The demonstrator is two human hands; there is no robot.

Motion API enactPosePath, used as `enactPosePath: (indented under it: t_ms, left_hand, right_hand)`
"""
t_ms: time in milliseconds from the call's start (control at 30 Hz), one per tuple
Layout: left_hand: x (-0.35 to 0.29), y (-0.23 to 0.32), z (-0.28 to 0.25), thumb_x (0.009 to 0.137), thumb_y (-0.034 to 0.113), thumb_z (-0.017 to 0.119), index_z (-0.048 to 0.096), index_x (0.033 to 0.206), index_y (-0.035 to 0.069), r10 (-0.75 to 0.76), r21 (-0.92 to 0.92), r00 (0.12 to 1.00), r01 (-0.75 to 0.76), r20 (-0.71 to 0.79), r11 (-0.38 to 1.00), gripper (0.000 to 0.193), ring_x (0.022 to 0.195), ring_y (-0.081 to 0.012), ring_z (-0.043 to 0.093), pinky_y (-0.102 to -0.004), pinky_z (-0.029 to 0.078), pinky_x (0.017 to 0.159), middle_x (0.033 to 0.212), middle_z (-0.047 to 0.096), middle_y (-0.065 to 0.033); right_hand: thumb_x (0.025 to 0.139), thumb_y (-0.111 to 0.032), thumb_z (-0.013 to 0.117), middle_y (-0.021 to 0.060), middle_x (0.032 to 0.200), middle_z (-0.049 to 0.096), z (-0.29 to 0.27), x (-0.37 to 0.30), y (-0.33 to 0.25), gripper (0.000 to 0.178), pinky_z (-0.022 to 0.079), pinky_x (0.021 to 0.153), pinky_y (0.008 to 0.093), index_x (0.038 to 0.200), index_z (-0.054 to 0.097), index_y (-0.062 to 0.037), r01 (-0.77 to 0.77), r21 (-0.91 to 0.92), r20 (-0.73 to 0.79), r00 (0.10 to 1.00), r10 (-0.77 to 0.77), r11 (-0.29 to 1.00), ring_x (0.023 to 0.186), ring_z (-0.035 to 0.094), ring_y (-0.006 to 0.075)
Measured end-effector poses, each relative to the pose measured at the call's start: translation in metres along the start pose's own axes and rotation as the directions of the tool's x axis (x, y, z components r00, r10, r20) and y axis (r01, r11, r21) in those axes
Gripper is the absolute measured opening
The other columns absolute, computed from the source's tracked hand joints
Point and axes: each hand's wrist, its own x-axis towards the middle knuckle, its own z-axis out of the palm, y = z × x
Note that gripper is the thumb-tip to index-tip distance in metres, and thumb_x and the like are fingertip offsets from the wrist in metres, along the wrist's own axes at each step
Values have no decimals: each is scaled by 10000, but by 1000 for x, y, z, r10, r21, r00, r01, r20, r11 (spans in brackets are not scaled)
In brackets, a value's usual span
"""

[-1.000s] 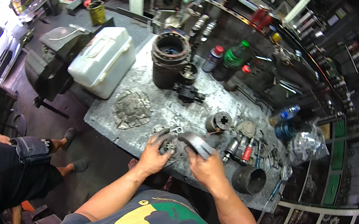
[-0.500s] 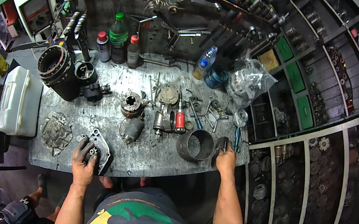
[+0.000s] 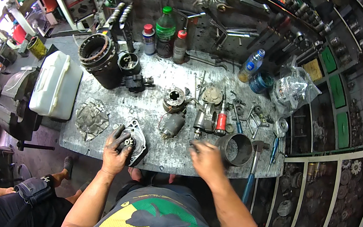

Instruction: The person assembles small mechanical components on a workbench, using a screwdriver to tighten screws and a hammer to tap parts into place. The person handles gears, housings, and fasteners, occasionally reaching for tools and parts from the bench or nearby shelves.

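Near the front edge of the bench, my left hand (image 3: 116, 151) grips a cast metal housing (image 3: 137, 144) with bolt holes. Its fingers curl over a small toothed gear (image 3: 129, 142) at the housing's middle. To the right, my right hand (image 3: 206, 161) hovers over the bench front, its fingers smeared by motion. Beside it stands a dark metal ring-shaped cylinder (image 3: 239, 150). A hammer (image 3: 252, 174) with a blue grip lies past the ring, its handle jutting over the front edge. A small motor (image 3: 172, 125) rests between and beyond my hands.
A crumpled sheet (image 3: 92, 119) lies left of the housing. Farther back stand a large dark cylinder (image 3: 103, 61), bottles (image 3: 164, 32) and a plastic bag of parts (image 3: 294, 89). A red screwdriver (image 3: 221, 119) lies among loose parts. Another person (image 3: 31, 194) sits at lower left.
My right hand has come off the hammer and moved left past the ring; the hammer now lies on the bench. The left hand stays on the housing. The whole view has shifted.
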Motion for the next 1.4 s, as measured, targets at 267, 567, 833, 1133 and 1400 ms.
enactPosePath:
  t_ms: [267, 567, 833, 1133, 1400]
  left_hand:
    - [-1, 2, 1, 832, 151, 855, 806, 1313, 123, -53, -89, 998, 51, -29, 995, 484, 1488, -461, 539, -525, 428, 1244, 1604, 593, -244]
    - [-1, 3, -1, 872, 216, 872, 790, 1319, 131, -15, -50, 1000, 13, -25, 999, 463, 1487, -459, 520, -541, 419, 1257, 1594, 581, -229]
    - [-1, -3, 4, 876, 217, 865, 775, 1340, 119, 11, -40, 999, -13, -54, 999, 483, 1493, -461, 517, -549, 410, 1262, 1591, 584, -238]
    - [-3, -7, 6, 878, 176, 836, 764, 1349, 131, 28, -38, 998, -30, -56, 999, 478, 1491, -459, 522, -559, 414, 1262, 1592, 590, -217]
    - [-1, -6, 5, 843, 145, 814, 764, 1340, 130, 41, -20, 998, -42, -49, 999, 499, 1483, -458, 530, -558, 421, 1260, 1584, 599, -206]
  right_hand:
    - [955, -122, 699, 255, 1096, 741, 68, 10, 37, 269, 618, 870, 571, 1198, 757, -24, -240, -353, 76, 956, 283, 904, 982, 751, 478]
    - [969, -83, 779, 157, 1102, 837, 79, 48, -84, 251, 601, 922, 351, 1199, 813, 13, -167, 429, 242, 968, 65, 888, 1008, 773, 190]
    - [969, -71, 776, 201, 1126, 805, 120, 73, -126, 226, 601, 931, 450, 1182, 796, 3, 110, 176, 227, 962, -149, 978, 1025, 763, 397]
    - [911, -144, 843, 199, 1049, 762, 123, 65, -127, 307, 615, 848, 469, 1182, 781, -14, 290, 70, 131, 946, -297, 954, 963, 749, 407]
    - [882, -167, 861, 190, 1062, 756, 127, 65, -122, 322, 627, 823, 477, 1137, 757, 0, 443, -71, 107, 894, -435, 894, 914, 739, 405]
